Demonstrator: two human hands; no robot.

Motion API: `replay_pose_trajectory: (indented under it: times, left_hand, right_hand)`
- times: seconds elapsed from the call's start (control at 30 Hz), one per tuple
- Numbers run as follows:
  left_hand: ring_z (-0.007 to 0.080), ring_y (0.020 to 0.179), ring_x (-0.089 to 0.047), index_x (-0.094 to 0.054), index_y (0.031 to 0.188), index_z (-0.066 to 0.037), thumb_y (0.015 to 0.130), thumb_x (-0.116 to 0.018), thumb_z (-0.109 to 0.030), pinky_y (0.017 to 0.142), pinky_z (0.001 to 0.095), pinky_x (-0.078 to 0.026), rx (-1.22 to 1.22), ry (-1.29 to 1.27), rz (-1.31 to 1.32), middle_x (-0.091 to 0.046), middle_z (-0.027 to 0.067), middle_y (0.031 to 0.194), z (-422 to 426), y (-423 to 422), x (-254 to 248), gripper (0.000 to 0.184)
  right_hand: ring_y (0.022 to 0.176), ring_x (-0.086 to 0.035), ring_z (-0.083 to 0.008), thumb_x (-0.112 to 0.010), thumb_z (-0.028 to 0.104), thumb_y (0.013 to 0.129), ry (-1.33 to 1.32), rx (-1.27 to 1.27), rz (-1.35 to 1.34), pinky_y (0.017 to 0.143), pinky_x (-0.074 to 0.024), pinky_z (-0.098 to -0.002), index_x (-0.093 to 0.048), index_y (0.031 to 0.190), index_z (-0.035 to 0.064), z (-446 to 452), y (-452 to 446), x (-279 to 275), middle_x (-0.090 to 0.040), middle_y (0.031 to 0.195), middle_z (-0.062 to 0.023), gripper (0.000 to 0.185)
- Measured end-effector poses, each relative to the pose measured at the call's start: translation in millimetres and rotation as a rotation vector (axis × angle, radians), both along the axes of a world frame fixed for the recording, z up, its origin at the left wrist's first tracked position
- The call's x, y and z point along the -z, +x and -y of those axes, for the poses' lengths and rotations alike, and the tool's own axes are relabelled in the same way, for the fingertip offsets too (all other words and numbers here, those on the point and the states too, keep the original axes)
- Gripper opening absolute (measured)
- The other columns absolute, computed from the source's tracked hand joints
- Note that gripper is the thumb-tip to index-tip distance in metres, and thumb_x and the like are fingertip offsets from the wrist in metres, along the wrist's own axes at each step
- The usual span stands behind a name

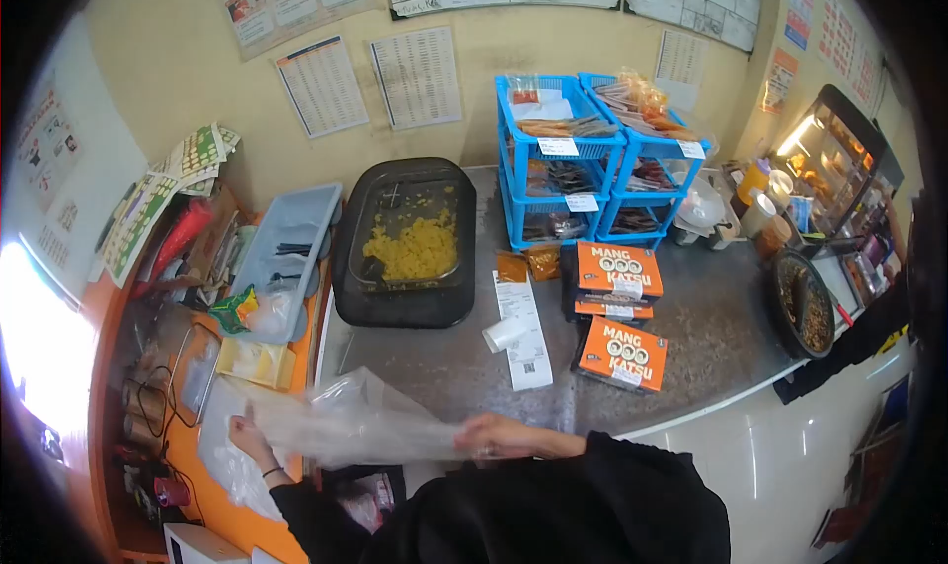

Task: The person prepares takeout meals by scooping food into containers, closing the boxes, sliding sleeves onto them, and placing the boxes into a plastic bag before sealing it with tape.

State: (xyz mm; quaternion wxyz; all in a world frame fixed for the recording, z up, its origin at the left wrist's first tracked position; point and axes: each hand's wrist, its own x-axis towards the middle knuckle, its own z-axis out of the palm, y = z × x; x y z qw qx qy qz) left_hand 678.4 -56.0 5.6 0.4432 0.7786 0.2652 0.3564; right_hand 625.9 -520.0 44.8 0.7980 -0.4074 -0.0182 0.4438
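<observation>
A clear plastic bag [367, 416] stretches between my two hands, blurred by motion and spread open in its middle. My left hand [249, 440] is closed on its left end, over the orange side counter. At the other end my right hand [497, 436] pinches the bag near the front edge of the metal table. Beyond the bag lie a curling paper receipt [520, 337] and two small sauce sachets [527, 264]. Orange boxes marked Mang Katsu [622, 355] are right of the receipt, some of them stacked.
A black tray of yellow food [413, 248] sits at the back left of the table. Blue tiered baskets [559, 208] hold packets behind the boxes. A light-blue bin [296, 258] stands on the orange counter [259, 534]. At the right edge is a black pan [802, 302].
</observation>
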Motion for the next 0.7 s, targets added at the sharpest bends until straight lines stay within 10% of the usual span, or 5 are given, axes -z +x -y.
replay_pose_trajectory:
  times: [0.13,0.27,0.37,0.5,0.7]
  left_hand:
    - [0.0257,0.110,-0.035,-0.026,0.127,-0.003,0.069,-0.056,0.000,0.097,0.0329,-0.026,0.023,0.530,0.038,-0.037,0.0136,0.116,83.7,-16.3,8.8,0.064]
    - [0.0240,0.104,-0.043,-0.036,0.116,0.002,0.081,-0.044,-0.023,0.097,0.0356,-0.027,0.525,0.578,0.274,-0.047,0.0131,0.107,196.1,-15.8,-16.4,0.043]
    - [0.0197,0.087,-0.053,-0.049,0.110,0.001,0.077,-0.050,-0.015,0.082,0.0308,-0.040,0.727,0.343,0.097,-0.055,0.0115,0.098,209.5,8.4,43.6,0.036]
    - [0.0142,0.084,-0.055,-0.052,0.110,-0.001,0.073,-0.049,-0.003,0.075,0.0295,-0.043,0.731,-0.246,-0.193,-0.059,0.0092,0.096,225.3,31.3,15.7,0.037]
    - [0.0215,0.078,-0.057,-0.053,0.099,0.001,0.063,-0.042,0.005,0.071,0.0315,-0.043,0.609,-0.377,-0.142,-0.059,0.0148,0.086,159.0,45.0,69.3,0.037]
  right_hand:
    - [0.066,-0.050,-0.0081,-0.060,0.020,0.080,-0.136,-0.258,0.712,0.055,-0.0385,-0.0222,-0.063,0.080,0.0018,2.2,23.4,-42.4,-0.057,0.073,-0.0014,0.019]
    - [0.068,-0.051,-0.0136,-0.062,0.019,0.077,-0.038,-0.616,1.224,0.057,-0.0384,-0.0251,-0.064,0.079,0.0046,-6.0,96.8,-101.6,-0.054,0.069,-0.0058,0.014]
    - [0.067,-0.050,-0.0232,-0.059,0.012,0.072,-0.634,0.343,1.913,0.059,-0.0394,-0.0337,-0.058,0.084,0.0061,-29.7,129.0,-138.6,-0.050,0.073,-0.0099,0.014]
    - [0.067,-0.050,-0.0270,-0.055,0.004,0.069,-0.518,0.879,1.627,0.059,-0.0395,-0.0359,-0.050,0.081,0.0036,-83.1,110.9,-134.6,-0.047,0.074,-0.0125,0.013]
    - [0.096,-0.049,-0.0349,-0.056,0.014,0.072,-1.538,-0.069,1.133,0.081,-0.0409,-0.0429,-0.045,0.104,0.0028,-129.3,119.7,78.8,-0.051,0.096,-0.0198,0.036]
